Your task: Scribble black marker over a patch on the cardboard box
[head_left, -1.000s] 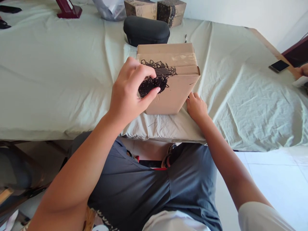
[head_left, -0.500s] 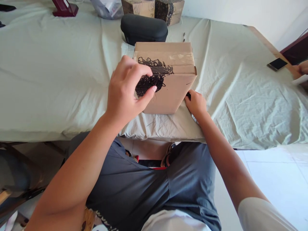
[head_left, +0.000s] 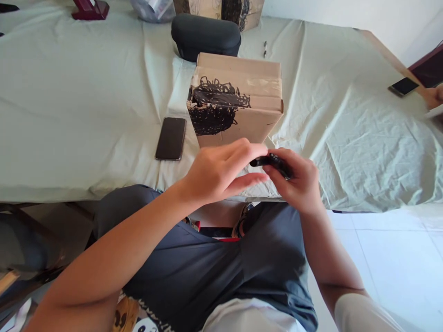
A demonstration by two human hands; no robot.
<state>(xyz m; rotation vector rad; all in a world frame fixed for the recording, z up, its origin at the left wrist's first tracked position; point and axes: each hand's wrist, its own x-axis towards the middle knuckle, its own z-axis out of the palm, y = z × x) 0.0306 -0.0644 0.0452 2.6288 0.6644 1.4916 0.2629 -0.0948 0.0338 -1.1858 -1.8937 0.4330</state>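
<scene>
A cardboard box (head_left: 238,99) with black scribble over its front and top stands near the table's front edge. Both hands are off it, just in front. My right hand (head_left: 299,182) is closed round a small black object (head_left: 272,162), probably a marker. My left hand (head_left: 221,173) has its fingers stretched toward that object and its fingertips touch its left end. A dark phone (head_left: 170,138) lies flat on the cloth to the left of the box.
A pale green cloth (head_left: 76,101) covers the table. Behind the box lies a black case (head_left: 206,36); further back are more scribbled boxes (head_left: 221,9) and a dark red stand (head_left: 90,8). A second phone (head_left: 402,86) and another person's hand (head_left: 436,96) are at the far right.
My left hand let go of the box's front corner and came down to the right hand. The right hand lifted from beside the box with the black object. The phone is now uncovered.
</scene>
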